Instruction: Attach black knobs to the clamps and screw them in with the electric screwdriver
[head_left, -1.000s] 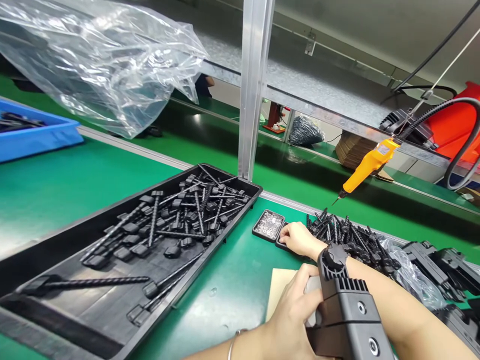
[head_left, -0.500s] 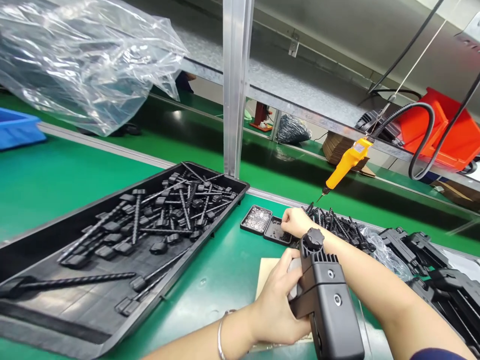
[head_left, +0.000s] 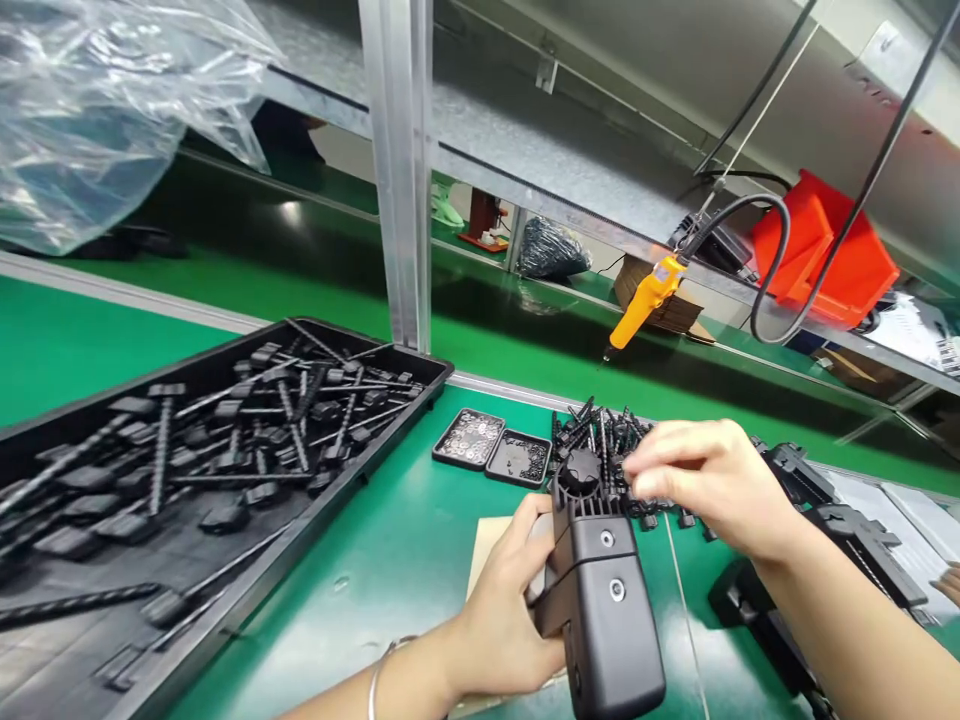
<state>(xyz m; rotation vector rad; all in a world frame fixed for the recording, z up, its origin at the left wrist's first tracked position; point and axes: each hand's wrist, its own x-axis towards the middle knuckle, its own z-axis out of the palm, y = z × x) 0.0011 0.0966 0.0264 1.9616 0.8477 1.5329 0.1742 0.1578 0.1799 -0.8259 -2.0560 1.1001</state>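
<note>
My left hand (head_left: 502, 610) is wrapped round a black plastic device (head_left: 611, 600) with a ribbed top and a round black knob (head_left: 581, 470). Two screw heads show on its face. To the right of the knob, my right hand (head_left: 697, 480) is raised with thumb and fingertips pinched together; what they hold, if anything, is too small to make out. Behind the device lie an open case of small metal parts (head_left: 470, 438) and its other half with tiny dark screws (head_left: 519, 457). A pile of black threaded rods (head_left: 600, 430) lies beyond the knob.
A long black tray (head_left: 367, 470) of knobbed rods fills the left. A yellow electric screwdriver (head_left: 646, 300) hangs over the back. A metal post (head_left: 397, 180), a red bin (head_left: 825, 250) and more black devices (head_left: 862, 550) stand around.
My right hand has left the small screw case and moved right, beside the device's top. The view has shifted right, and my left hand still grips the device.
</note>
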